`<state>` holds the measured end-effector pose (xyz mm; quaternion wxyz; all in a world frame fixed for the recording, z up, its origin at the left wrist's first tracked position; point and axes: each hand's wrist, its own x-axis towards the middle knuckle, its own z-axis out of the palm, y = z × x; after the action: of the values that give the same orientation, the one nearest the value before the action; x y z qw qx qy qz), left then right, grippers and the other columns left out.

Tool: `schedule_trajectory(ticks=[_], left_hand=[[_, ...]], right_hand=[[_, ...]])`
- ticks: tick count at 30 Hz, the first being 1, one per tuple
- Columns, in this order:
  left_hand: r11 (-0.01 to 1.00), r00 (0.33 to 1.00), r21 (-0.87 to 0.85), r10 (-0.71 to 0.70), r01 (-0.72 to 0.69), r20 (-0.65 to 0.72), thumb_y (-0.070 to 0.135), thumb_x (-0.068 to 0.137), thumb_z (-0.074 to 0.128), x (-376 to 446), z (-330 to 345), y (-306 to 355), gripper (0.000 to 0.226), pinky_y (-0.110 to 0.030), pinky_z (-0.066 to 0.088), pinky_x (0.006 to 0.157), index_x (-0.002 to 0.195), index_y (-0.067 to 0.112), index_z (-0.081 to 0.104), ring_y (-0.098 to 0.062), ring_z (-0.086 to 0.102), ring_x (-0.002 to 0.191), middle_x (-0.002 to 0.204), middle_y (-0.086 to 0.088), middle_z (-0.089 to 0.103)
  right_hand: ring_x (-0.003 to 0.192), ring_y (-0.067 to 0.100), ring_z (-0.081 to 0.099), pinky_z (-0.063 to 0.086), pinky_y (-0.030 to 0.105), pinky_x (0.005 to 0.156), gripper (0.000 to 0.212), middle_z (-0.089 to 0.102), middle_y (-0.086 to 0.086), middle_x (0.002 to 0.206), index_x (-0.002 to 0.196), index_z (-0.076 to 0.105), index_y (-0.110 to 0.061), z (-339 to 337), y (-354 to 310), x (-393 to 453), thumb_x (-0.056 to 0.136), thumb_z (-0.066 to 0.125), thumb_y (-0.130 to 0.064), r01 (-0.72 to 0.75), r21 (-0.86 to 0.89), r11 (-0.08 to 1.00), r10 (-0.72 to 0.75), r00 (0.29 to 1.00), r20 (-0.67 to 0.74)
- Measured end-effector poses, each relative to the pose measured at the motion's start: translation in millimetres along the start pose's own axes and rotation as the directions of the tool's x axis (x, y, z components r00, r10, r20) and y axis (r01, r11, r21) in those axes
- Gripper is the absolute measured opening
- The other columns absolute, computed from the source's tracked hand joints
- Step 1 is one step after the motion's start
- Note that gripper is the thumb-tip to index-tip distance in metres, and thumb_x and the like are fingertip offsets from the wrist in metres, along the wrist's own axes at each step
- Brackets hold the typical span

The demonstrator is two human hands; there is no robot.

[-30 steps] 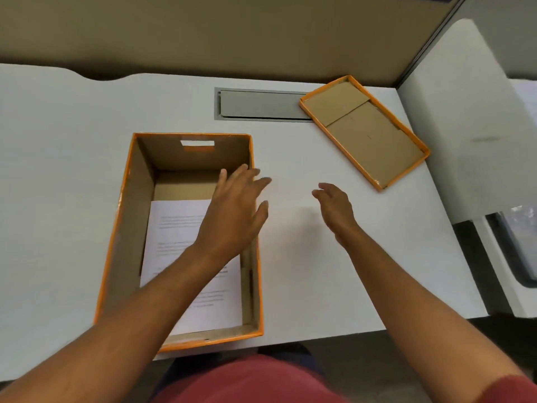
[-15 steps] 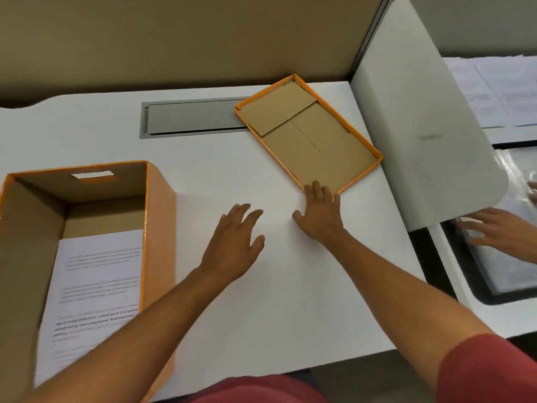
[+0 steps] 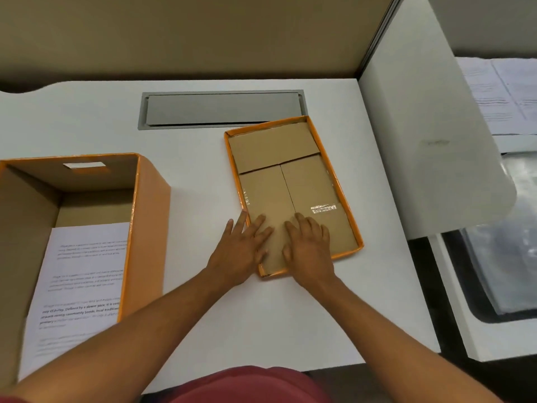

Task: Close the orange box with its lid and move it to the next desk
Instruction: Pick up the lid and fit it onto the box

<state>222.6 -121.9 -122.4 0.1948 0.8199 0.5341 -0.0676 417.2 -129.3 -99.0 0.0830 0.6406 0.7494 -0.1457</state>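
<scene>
Both hands have come forward onto the lid since half a second ago, and the lid itself has swung from a diagonal lie to nearly square with the counter edge. Now the lid (image 3: 293, 193) rests open side up on the white counter (image 3: 189, 158) at centre-right of the frame, just below the grey cable hatch (image 3: 222, 109). At its near end, the left hand (image 3: 241, 251) lies flat across the near-left corner — fingers (image 3: 263, 234) loosely spread, gripping nothing — while the right hand (image 3: 309, 251) lies palm down on the cardboard floor, fingers slightly apart. At the left edge of the frame the orange box (image 3: 148, 228) stands open, well apart from the lid, with a printed sheet (image 3: 81, 274) lying on its bottom.
</scene>
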Motion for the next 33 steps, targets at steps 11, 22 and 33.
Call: schedule_trajectory(ticks=[11,22,33], left_hand=[[0.998,0.997,0.048,0.036,-0.04,0.074,0.052,0.107,0.026,-40,29,13,0.065,-0.062,0.005,0.126,0.165,0.033,0.006,-0.035,-0.028,0.155,0.174,0.004,-0.009],[0.999,0.991,0.018,-0.031,0.029,0.128,0.058,0.107,0.014,-40,12,24,0.064,-0.069,-0.004,0.122,0.165,0.031,0.014,-0.034,-0.025,0.156,0.175,0.003,-0.005],[0.121,0.944,-0.971,-0.287,0.205,0.163,0.085,0.085,0.041,-66,-80,62,0.079,-0.053,0.047,0.111,0.156,0.052,0.031,-0.016,0.042,0.147,0.165,0.017,0.033]], right_hand=[[0.142,0.042,0.045,0.034,0.055,0.117,0.053,0.047,0.018,0.157,0.146,0.057,-0.014,23,18,-39,0.095,0.059,-0.028,-0.077,0.184,0.98,0.101,0.987,-0.127],[0.133,0.038,0.052,0.047,0.047,0.104,0.067,0.051,0.018,0.15,0.155,0.031,-0.02,-42,74,0,0.099,0.066,-0.026,-0.464,0.774,0.431,0.556,0.812,0.177],[0.09,-0.004,0.067,0.055,0.012,0.059,0.052,0.066,-0.019,0.11,0.133,0.053,-0.041,-148,-20,-67,0.089,0.077,-0.028,0.029,0.916,0.4,0.273,0.95,-0.15]])
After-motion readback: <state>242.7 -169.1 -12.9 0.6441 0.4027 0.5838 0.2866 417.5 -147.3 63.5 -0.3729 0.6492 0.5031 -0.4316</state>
